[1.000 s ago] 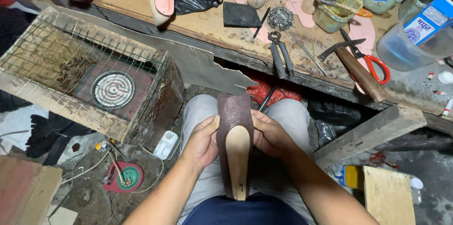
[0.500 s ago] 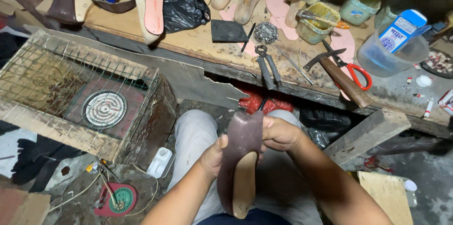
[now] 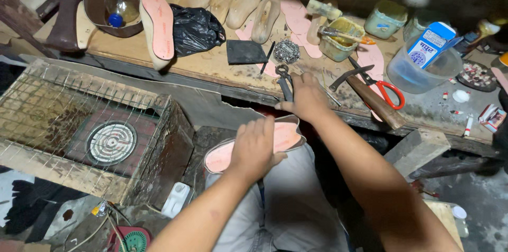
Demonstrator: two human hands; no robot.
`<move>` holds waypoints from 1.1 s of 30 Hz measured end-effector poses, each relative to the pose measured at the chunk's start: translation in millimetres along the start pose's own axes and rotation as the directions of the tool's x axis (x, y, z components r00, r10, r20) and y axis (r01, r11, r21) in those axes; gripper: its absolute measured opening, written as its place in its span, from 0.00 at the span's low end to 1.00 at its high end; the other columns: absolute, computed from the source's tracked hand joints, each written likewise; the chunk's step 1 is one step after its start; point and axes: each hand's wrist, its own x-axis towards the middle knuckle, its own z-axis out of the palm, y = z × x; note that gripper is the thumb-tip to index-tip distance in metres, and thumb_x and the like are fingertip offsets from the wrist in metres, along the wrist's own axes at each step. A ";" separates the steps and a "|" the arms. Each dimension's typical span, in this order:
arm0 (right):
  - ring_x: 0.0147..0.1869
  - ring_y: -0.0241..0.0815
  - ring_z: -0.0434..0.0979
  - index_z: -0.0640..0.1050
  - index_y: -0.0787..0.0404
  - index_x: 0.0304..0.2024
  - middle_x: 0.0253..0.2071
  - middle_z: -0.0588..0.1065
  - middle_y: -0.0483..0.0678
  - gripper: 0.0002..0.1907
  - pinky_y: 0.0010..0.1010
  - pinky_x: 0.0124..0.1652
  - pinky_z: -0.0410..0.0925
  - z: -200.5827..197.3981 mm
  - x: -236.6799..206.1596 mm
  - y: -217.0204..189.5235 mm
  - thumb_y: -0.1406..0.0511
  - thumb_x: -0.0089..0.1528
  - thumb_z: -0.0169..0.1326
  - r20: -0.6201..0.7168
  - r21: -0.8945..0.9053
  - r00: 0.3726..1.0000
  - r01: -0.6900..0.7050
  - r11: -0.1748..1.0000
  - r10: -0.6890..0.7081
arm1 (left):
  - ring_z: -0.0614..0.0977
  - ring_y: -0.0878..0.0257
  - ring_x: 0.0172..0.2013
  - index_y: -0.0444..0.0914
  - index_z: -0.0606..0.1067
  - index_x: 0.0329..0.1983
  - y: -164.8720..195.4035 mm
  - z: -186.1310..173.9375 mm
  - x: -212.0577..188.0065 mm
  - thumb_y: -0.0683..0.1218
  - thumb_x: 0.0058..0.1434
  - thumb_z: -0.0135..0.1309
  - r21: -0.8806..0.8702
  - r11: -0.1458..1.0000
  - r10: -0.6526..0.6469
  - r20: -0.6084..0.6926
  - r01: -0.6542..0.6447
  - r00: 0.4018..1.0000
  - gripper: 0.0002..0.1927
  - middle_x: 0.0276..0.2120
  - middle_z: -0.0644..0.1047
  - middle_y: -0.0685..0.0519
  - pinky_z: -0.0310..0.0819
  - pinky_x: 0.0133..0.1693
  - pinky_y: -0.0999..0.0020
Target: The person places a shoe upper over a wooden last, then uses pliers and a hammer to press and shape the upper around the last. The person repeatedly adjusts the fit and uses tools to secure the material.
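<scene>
The left hand presses flat, fingers spread, on the pink-soled shoe across the lap. The right hand closes on pincers at the surface's near edge; lasting seems barely begun.

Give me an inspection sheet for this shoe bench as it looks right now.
Surface: wooden bench, worn, stained.
Job's things: shoe sole-up on the lap, pink insole showing; pincers on the bench edge.
Clutter: lasts, black bag, glue pot, scissors, hammer, tub.
Grippers: left hand presses on the shoe; right hand at the pincers' handles, grasp unclear.
Cables: wires on the floor, lower left.
Surroundings: hotplate inside a wire-topped crate.
</scene>
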 end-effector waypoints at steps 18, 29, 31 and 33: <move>0.35 0.39 0.80 0.73 0.61 0.45 0.35 0.79 0.49 0.12 0.31 0.36 0.74 -48.2 -86.3 -9.8 0.66 0.60 0.55 0.623 0.773 0.782 -0.614 0.162 -0.006 | 0.80 0.44 0.48 0.33 0.74 0.56 -1.4 29.2 -43.2 0.40 0.52 0.60 -0.298 0.954 -0.102 -0.237 0.027 0.966 0.26 0.50 0.79 0.41 0.74 0.50 0.55; 0.60 0.62 0.74 0.66 0.59 0.62 0.53 0.75 0.62 0.30 0.46 0.56 0.65 -66.1 -172.2 -43.2 0.58 0.60 0.56 0.580 0.195 0.813 -0.183 0.964 0.037 | 0.81 0.46 0.45 0.33 0.81 0.44 7.5 22.3 -45.3 0.39 0.51 0.58 -0.391 0.920 -0.108 -0.236 0.007 0.966 0.15 0.44 0.81 0.45 0.75 0.48 0.55; 0.60 0.62 0.74 0.66 0.60 0.61 0.53 0.75 0.63 0.29 0.47 0.56 0.65 -66.0 -175.2 -45.6 0.58 0.60 0.56 0.553 0.189 0.833 -0.161 0.969 0.031 | 0.81 0.46 0.44 0.33 0.80 0.44 12.1 23.7 -48.6 0.39 0.53 0.57 -0.372 0.928 -0.102 -0.225 0.011 0.969 0.14 0.45 0.80 0.45 0.75 0.48 0.55; 0.60 0.62 0.73 0.67 0.60 0.61 0.53 0.75 0.63 0.28 0.47 0.56 0.65 -67.2 -177.8 -47.4 0.59 0.60 0.56 0.581 0.168 0.810 -0.205 0.964 0.071 | 0.80 0.46 0.45 0.33 0.80 0.45 14.7 24.8 -53.2 0.38 0.51 0.57 -0.329 0.944 -0.075 -0.245 -0.010 0.967 0.16 0.46 0.80 0.45 0.74 0.48 0.55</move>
